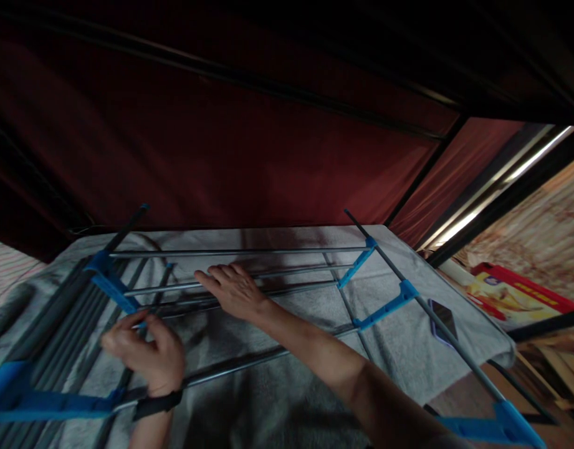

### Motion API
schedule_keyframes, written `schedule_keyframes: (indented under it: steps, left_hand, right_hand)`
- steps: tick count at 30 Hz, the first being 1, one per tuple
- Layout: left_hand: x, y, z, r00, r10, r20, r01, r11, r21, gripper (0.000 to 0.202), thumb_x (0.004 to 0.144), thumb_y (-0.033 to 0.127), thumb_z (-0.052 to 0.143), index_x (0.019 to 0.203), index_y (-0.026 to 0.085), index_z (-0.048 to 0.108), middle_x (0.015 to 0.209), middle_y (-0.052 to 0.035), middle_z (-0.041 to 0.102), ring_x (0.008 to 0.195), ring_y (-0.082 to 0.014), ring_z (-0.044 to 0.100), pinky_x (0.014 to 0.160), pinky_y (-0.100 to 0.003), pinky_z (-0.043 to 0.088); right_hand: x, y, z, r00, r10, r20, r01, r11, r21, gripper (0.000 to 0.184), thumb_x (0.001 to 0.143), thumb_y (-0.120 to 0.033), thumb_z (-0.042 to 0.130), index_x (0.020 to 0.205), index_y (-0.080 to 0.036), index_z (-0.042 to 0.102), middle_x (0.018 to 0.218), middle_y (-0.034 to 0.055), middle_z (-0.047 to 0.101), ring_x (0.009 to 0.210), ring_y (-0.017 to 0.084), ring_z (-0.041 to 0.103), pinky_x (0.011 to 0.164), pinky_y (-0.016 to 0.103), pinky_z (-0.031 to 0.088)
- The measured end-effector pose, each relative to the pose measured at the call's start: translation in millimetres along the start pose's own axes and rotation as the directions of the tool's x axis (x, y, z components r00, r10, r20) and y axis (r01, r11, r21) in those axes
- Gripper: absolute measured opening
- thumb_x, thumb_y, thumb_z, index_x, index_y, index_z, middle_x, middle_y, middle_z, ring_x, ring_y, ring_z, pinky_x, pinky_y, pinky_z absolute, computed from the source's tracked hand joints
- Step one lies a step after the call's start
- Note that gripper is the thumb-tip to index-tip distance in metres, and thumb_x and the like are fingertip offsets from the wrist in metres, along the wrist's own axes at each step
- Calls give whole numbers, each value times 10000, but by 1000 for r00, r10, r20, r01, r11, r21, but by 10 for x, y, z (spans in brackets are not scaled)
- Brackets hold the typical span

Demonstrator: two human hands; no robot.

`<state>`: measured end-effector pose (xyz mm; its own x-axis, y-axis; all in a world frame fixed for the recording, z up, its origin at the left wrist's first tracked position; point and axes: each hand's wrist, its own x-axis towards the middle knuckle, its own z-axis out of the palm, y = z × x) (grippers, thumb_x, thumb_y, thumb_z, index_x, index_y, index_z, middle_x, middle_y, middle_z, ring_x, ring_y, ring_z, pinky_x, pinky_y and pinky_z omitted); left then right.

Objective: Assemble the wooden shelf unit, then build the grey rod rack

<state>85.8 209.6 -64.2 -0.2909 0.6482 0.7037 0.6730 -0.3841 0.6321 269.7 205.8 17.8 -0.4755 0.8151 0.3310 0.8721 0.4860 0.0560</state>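
A rack of grey metal tubes and blue plastic connectors lies in front of me. My left hand (146, 352), with a black wristband, is closed in a pinch around the left end of a metal tube, beside a blue connector (111, 284); motion blurs the fingertips. My right hand (235, 290) reaches across the rack, palm down, its fingers bent over a metal tube (305, 270) left of its middle. The palm side is hidden. Nearer to me, another crossbar (240, 368) passes under my right forearm. Blue connectors (387, 305) join the crossbars to the long right-hand tube (459, 349).
A grey cloth (403, 368) covers the surface beneath the rack. Several dark tubes (66, 337) lie side by side at left. A phone (443, 321) rests at right, near a red and yellow box (515, 296). Dark red fabric (268, 156) hangs behind.
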Motion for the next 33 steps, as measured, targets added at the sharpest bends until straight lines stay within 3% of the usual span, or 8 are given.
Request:
schedule_keyframes:
  steps: [3,6,8,14,17,21,25,33]
  left_hand:
    - [-152,334,65,924,373,79,-373,928,-12,207,832,205,574,1030,262,575,1013,-105,650,993,-312,613,870,-471,434]
    - [-222,664,178,741,619,261,-618,781,-96,321,836,139,588,1138,247,605,1122,-120,668,1062,-292,618,938,-457,413]
    - [-254,861,259,631,698,339,-696,702,-149,367,851,106,568,1197,224,603,1178,-132,665,1133,-289,600,1001,-461,384]
    - [-301,1331,619,361,777,515,-803,540,-252,380,902,94,514,1268,156,601,1284,-148,630,1209,-286,560,1081,-468,354]
    - [-269,1526,871,318,772,551,-820,516,-249,380,940,113,478,1305,150,578,1320,-147,607,1232,-279,542,1095,-463,352]
    - [-185,1728,1132,302,692,656,-782,573,-245,351,965,157,478,1303,141,567,1196,-144,652,1105,-261,600,984,-422,440]
    - [-134,1807,1211,258,591,764,-722,644,-254,247,981,159,451,1151,164,630,993,-100,682,943,-224,637,809,-340,479]
    - [-83,1818,1179,314,562,765,-672,701,-239,301,1022,265,378,1177,197,627,1031,-91,681,966,-218,635,804,-321,468]
  right_hand:
    - [-308,30,-35,995,71,-64,-68,997,45,515,978,-131,353,1485,-220,361,1494,75,449,1373,196,369,1141,381,330]
    - [-781,48,14,961,239,-140,-222,966,130,524,952,-131,388,1467,-226,405,1496,75,446,1409,199,323,1151,375,321]
    - [-1182,112,82,883,416,-215,-374,903,211,466,947,-140,379,1399,-202,473,1416,107,510,1356,201,394,1133,388,348]
    - [-2264,824,209,312,802,-509,-726,546,417,472,868,-192,424,1338,-159,445,1274,169,528,1263,291,460,1073,542,371]
    - [-2471,1296,180,171,832,-527,-767,449,459,639,808,-210,485,1424,-108,349,1411,225,433,1366,324,362,1125,550,300]
    - [-2458,1685,149,154,876,-456,-739,409,535,644,803,-227,473,1423,-93,363,1444,228,427,1381,299,379,1126,470,326]
    - [-2388,1782,181,178,921,-346,-718,362,594,511,831,-248,456,1334,-153,443,1175,151,629,1119,263,585,962,393,447]
    - [-2373,1828,132,164,948,-273,-856,274,438,298,897,-340,414,1110,-162,519,902,101,660,799,242,612,730,319,426]
